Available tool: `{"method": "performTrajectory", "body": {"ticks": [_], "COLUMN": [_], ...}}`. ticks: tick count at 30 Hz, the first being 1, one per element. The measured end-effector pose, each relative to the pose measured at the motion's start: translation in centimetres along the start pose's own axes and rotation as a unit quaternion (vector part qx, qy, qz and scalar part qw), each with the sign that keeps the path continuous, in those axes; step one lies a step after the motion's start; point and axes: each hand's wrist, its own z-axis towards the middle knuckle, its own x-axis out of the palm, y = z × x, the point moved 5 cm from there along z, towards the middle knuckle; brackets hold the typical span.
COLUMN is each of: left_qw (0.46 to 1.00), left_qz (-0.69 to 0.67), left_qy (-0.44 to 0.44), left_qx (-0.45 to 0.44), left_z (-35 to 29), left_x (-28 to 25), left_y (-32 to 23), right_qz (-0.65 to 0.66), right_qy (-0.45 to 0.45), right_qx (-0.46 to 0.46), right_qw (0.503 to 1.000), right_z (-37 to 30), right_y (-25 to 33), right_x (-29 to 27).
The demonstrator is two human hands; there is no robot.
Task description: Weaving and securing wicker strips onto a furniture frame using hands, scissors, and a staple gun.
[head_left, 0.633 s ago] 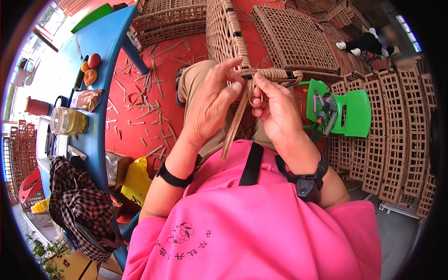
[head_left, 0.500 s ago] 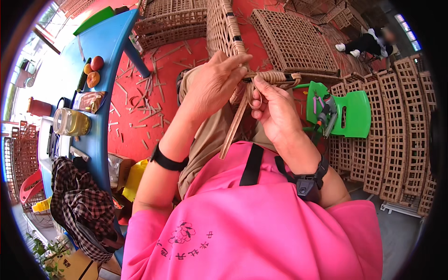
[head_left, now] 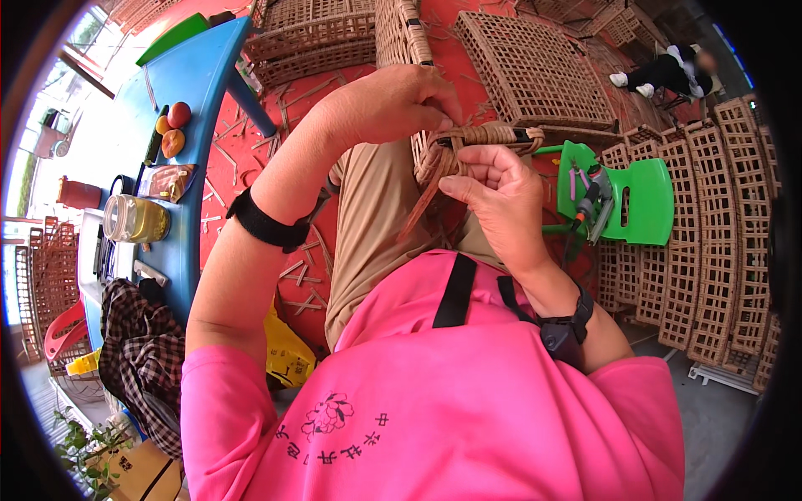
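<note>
A woven rattan basket (head_left: 399, 33) stands on edge against my knees, its wrapped rim (head_left: 493, 135) running to the right. My left hand (head_left: 393, 104) is raised over the rim, fingers pinched on a rattan strip near the corner. My right hand (head_left: 501, 200) sits just below the rim, fingers curled on the same strip (head_left: 422, 204), whose loose end hangs down toward my lap. Both wrists wear black bands.
A blue table (head_left: 188, 92) on my left carries fruit, a glass jar (head_left: 134, 219) and a checked cloth. A green plastic stool (head_left: 639, 196) with hand tools stands at right. Woven panels (head_left: 535, 71) lie ahead and stacked at right. Rattan offcuts litter the red floor. A person sits far right.
My left hand has lifted up and away from me over the basket rim, pulling the strip. My right hand stays under the rim, and the view has shifted slightly.
</note>
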Motion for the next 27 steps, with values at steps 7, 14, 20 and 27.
{"method": "performTrajectory", "body": {"ticks": [7,14,20,27], "left_qw": [0.991,0.945,0.909,0.945], "left_qz": [-0.014,0.247,0.287,-0.042], "left_qy": [0.009,-0.209,-0.291,-0.284], "left_qx": [-0.132,-0.040,0.077,-0.154], "left_z": [0.5,1.9,3.9,3.7], "left_x": [-0.7,-3.4,-4.3,-3.8], "left_y": [0.3,-0.3,-0.9,2.6], "right_qz": [-0.091,-0.321,-0.460,-0.460], "right_qy": [0.012,-0.033,0.056,0.096], "right_qx": [-0.053,-0.225,-0.339,-0.313], "right_qw": [0.994,0.919,0.819,0.825], "right_z": [2.0,1.7,3.9,5.3], "right_y": [1.3,5.7,5.4,4.1], "right_x": [0.0,-1.8,-1.1,-1.5]}}
